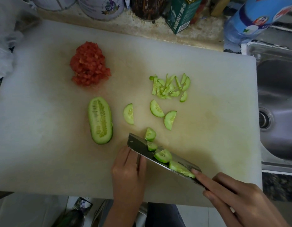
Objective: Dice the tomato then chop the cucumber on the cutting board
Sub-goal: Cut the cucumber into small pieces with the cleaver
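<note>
Now the right hand (237,199) grips the knife (137,143), forefinger along the blade; the left hand (128,169) touches it with straight fingers. The cucumber half (100,120) lies seed-side up on the board (43,128): firm, wet, probably slippery, best held by its skin.

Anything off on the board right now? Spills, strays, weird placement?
Minor only. Three cucumber slices are riding on the flat of the tilted knife blade instead of lying on the cutting board. A few half-moons lie scattered apart from the cut strips. The diced tomato sits in a tidy pile; no spill or damage visible.
</note>
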`<action>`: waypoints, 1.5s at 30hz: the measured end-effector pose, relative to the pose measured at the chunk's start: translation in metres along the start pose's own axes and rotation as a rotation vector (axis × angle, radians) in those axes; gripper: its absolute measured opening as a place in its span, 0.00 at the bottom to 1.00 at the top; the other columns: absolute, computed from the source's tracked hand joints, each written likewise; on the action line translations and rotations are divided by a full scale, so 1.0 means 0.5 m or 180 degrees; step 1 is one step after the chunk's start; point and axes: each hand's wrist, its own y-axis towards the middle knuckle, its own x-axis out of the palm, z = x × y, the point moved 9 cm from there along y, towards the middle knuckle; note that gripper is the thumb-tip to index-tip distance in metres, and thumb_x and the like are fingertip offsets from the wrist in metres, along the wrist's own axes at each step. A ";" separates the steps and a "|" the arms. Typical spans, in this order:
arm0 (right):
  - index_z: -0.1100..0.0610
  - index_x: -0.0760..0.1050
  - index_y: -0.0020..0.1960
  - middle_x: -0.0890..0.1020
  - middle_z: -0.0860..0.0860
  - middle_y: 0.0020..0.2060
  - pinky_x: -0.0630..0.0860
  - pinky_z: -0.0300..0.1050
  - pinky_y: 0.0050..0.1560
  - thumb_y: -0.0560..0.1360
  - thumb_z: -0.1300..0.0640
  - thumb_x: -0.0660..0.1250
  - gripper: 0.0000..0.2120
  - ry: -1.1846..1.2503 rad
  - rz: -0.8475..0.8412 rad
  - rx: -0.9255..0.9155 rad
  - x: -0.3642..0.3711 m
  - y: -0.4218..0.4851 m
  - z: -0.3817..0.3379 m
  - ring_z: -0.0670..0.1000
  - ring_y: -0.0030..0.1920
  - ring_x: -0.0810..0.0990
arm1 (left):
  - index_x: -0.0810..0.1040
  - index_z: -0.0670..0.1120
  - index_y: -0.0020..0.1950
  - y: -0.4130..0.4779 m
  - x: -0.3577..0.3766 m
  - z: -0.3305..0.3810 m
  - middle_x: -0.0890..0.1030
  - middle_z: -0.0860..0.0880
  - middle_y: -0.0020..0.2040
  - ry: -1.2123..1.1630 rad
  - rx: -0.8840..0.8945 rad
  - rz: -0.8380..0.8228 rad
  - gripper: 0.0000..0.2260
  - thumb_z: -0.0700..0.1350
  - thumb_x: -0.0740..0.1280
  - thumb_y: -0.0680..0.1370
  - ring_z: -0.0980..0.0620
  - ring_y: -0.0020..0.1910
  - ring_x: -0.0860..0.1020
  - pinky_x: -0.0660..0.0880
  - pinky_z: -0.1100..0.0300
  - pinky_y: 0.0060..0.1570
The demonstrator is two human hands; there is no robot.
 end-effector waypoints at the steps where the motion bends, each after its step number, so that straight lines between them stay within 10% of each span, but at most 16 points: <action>1: 0.48 0.71 0.68 0.72 0.47 0.34 0.69 0.34 0.28 0.81 0.49 0.57 0.17 -0.0002 -0.0008 0.0014 0.001 0.000 0.000 0.45 0.26 0.68 | 0.79 0.38 0.49 -0.001 0.000 -0.001 0.77 0.45 0.43 0.0047 -0.0011 -0.0002 0.08 0.38 0.61 0.76 0.52 0.36 0.68 0.61 0.69 0.40; 8: 0.48 0.72 0.68 0.71 0.47 0.33 0.68 0.36 0.27 0.81 0.49 0.56 0.17 -0.0048 -0.0013 0.0033 0.005 0.001 -0.006 0.45 0.26 0.66 | 0.79 0.35 0.40 0.000 0.002 -0.005 0.76 0.42 0.35 0.0126 -0.0059 -0.0056 0.11 0.39 0.61 0.76 0.53 0.34 0.67 0.61 0.68 0.37; 28: 0.49 0.70 0.70 0.67 0.46 0.33 0.66 0.40 0.24 0.81 0.51 0.57 0.18 0.0478 0.0289 0.0226 0.017 0.026 0.023 0.47 0.25 0.65 | 0.82 0.34 0.53 -0.016 0.010 0.001 0.82 0.43 0.46 0.0215 -0.0025 0.0045 0.12 0.43 0.66 0.78 0.49 0.45 0.79 0.76 0.59 0.49; 35: 0.46 0.70 0.69 0.71 0.47 0.34 0.68 0.35 0.28 0.81 0.49 0.57 0.17 0.0145 0.0085 0.0050 0.008 -0.015 0.004 0.46 0.26 0.68 | 0.78 0.34 0.38 -0.014 0.006 0.000 0.76 0.42 0.36 -0.0045 0.0015 -0.0085 0.24 0.47 0.53 0.85 0.51 0.36 0.68 0.65 0.66 0.40; 41: 0.46 0.73 0.68 0.71 0.47 0.34 0.69 0.35 0.28 0.81 0.48 0.57 0.17 0.0003 0.0064 0.0046 0.007 -0.030 0.008 0.46 0.26 0.67 | 0.81 0.33 0.44 -0.018 0.006 -0.004 0.74 0.47 0.45 0.0014 -0.0034 -0.0133 0.12 0.38 0.59 0.77 0.51 0.40 0.71 0.64 0.74 0.47; 45: 0.47 0.74 0.67 0.72 0.47 0.33 0.69 0.35 0.28 0.81 0.48 0.57 0.17 -0.0111 0.0068 0.0013 0.008 -0.033 0.002 0.45 0.27 0.68 | 0.79 0.31 0.39 -0.013 0.004 0.004 0.75 0.42 0.40 -0.0154 -0.0093 -0.0172 0.28 0.48 0.51 0.85 0.50 0.37 0.69 0.61 0.70 0.40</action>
